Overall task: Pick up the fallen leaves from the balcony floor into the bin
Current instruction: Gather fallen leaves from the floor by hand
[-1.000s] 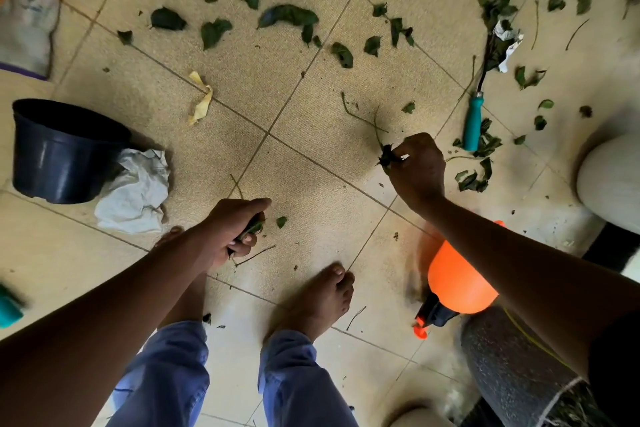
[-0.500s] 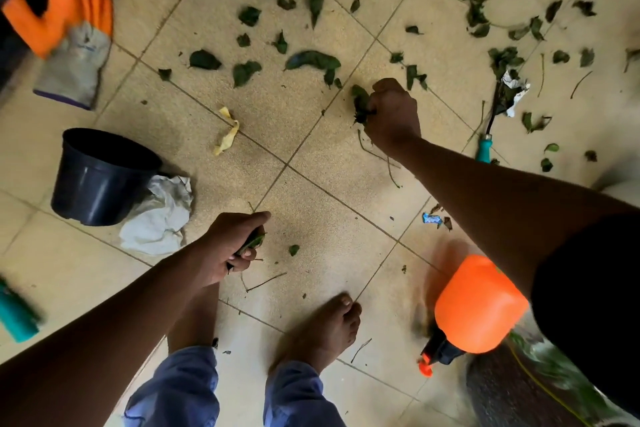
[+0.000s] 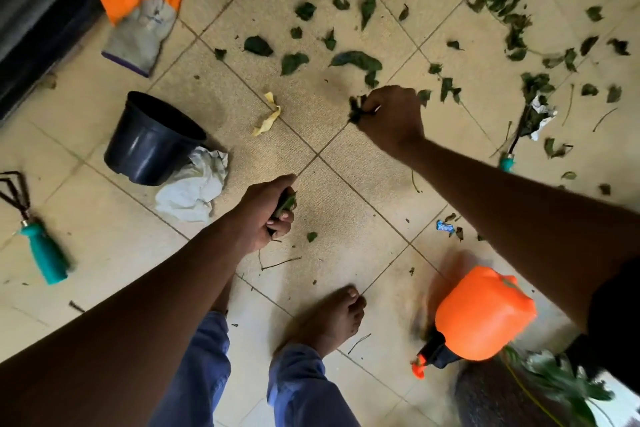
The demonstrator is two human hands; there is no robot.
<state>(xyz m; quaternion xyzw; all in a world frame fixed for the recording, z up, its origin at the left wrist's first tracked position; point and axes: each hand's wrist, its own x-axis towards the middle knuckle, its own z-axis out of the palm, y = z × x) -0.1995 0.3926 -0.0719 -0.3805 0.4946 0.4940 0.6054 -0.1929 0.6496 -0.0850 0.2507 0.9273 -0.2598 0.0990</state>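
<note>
1. Bin [image 3: 152, 141] stands upright toward the floor's left edge, a rag [image 3: 192, 186] touching it.
2. Left hand [image 3: 266, 213] clutches leaves.
3. Right hand [image 3: 391, 118] pinches a leaf clump [image 3: 356, 108]; leaves [image 3: 356, 61] litter the floor beyond.

The floor [image 3: 346, 205] was matt beige tile with a grainy, rough face. The dark bin [image 3: 152, 142] looked like smooth plastic with a faint sheen. The orange sprayer [image 3: 485, 312] was glossy plastic. Crumpled white paper [image 3: 194, 184] lay matt; the glove [image 3: 138, 4] was cloth.
</note>
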